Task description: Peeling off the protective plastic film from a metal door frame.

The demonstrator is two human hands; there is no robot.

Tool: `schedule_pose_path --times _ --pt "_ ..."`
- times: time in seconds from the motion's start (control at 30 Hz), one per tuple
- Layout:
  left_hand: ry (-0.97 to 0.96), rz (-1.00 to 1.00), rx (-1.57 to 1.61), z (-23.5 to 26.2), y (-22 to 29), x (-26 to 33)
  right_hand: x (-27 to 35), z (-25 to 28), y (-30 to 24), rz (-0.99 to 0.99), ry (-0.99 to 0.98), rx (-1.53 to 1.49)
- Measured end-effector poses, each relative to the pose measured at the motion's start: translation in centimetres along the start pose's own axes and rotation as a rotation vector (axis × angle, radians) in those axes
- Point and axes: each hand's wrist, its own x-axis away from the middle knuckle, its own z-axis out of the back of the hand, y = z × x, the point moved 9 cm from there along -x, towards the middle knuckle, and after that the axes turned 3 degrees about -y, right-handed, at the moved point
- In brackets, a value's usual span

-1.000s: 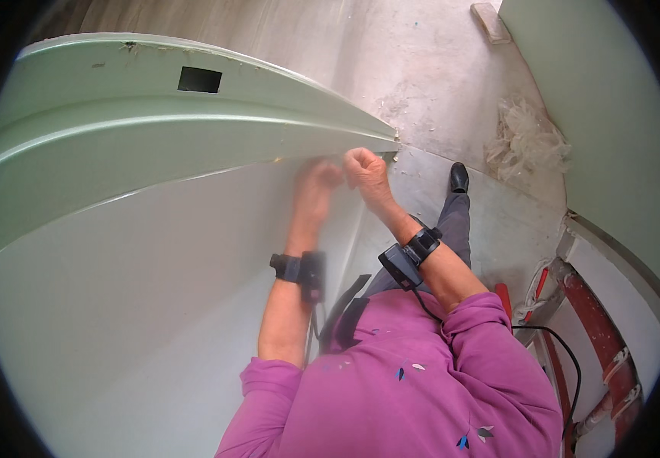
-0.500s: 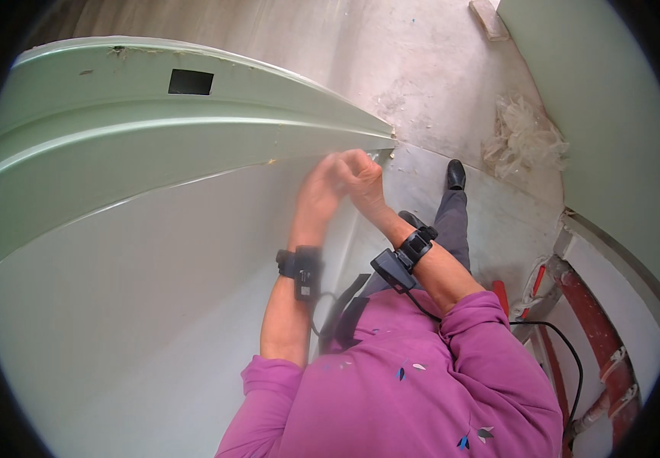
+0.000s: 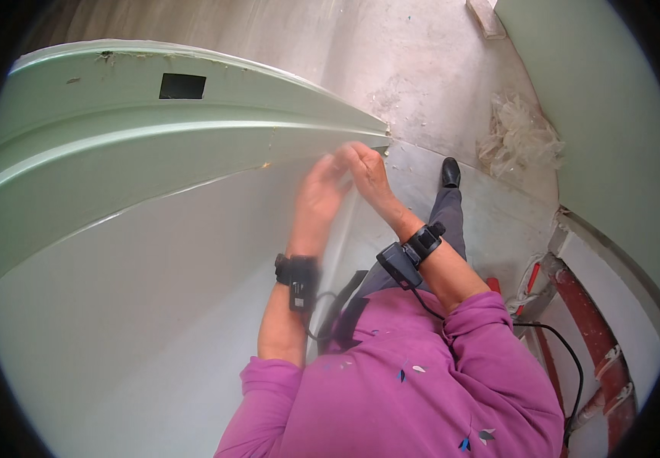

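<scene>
Left hand (image 3: 322, 191), right hand (image 3: 366, 169) together (blurred) at green panel (image 3: 154, 153).

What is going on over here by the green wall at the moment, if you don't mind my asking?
A person in a purple top stands close to a pale green wall, both hands raised together near its outer corner. The left hand is blurred with motion against the wall surface; the right hand is just beside it, near the corner edge. Whether either holds anything cannot be told. Both wrists carry black bands. On the floor beyond lies a crumpled plastic sheet.
</scene>
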Motion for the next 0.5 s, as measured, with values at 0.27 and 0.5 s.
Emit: schedule_pose_path --times 0.27,0.5 --pt "0.056 -0.062 -0.115 1.1 0.3 0.7 -0.4 -1.6 -0.2 -0.157 -0.206 -0.017" --pt "0.014 -0.144 -0.252 1.5 0.9 0.9 -0.2 -2.6 -1.1 -0.303 -0.324 -0.007"
